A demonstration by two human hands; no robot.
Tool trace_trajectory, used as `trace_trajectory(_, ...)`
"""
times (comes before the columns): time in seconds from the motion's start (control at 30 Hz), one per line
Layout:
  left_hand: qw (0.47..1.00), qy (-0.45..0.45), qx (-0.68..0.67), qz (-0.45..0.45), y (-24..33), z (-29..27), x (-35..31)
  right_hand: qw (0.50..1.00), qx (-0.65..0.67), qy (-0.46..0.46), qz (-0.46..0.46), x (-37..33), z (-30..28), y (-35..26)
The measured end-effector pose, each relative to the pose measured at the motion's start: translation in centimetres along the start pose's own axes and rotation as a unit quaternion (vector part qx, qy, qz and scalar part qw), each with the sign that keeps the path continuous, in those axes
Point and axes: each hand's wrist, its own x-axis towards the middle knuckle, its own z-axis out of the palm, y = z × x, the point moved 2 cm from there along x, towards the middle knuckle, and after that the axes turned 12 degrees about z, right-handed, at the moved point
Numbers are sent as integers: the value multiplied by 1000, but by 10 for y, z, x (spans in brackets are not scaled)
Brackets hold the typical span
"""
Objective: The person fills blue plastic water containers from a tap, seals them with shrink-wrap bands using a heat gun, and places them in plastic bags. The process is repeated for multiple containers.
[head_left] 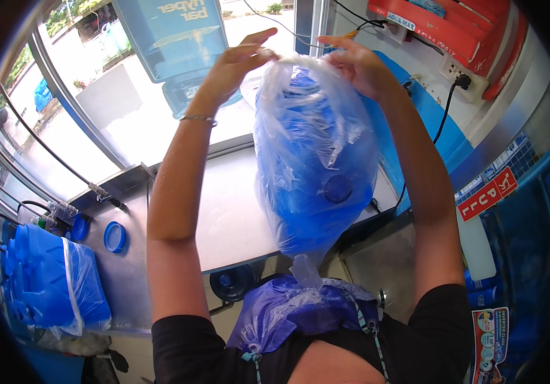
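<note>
Both my arms are raised, holding up a clear plastic bag [300, 96] with a large blue container [316, 166] inside it. My left hand [240, 61] grips the bag's gathered top on the left. My right hand [355, 64] pinches the same top on the right. The bag hangs over the steel counter [230, 217], its bottom corner trailing down toward a bluish plastic wrap [294, 310] at my chest. A round blue cap shows on the container's lower side.
Another blue container in clear plastic [51, 281] stands at the counter's left end. A loose blue cap [114, 236] lies on the counter near hoses and a nozzle [99, 192]. A window is behind; a red box [447, 25] and wall socket [460, 80] sit upper right.
</note>
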Motion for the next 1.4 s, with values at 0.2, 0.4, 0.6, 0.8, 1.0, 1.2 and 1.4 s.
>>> trace_trajectory(0.2,987,-6,-71,-144,-1,-14,-48,973,-229,23,10,-31,-17,47)
trace_trajectory(0.4,962,25,-199,-185,23,36,28,978,-166,105,-67,-21,-19,-38)
trace_trajectory(0.6,965,-67,126,-220,41,71,54,892,-382,217,-104,-61,47,-103)
trace_trajectory(0.8,893,-247,327,-186,42,79,64,872,-393,238,-170,-34,39,-96)
trace_trajectory(1.0,956,-167,132,-204,31,50,60,990,-87,33,-110,-5,18,-33)
trace_trajectory(1.2,969,-38,60,-235,26,35,47,978,-126,-93,-137,-13,13,1)
trace_trajectory(1.4,829,-66,543,115,44,74,51,992,29,28,-119,22,14,8)
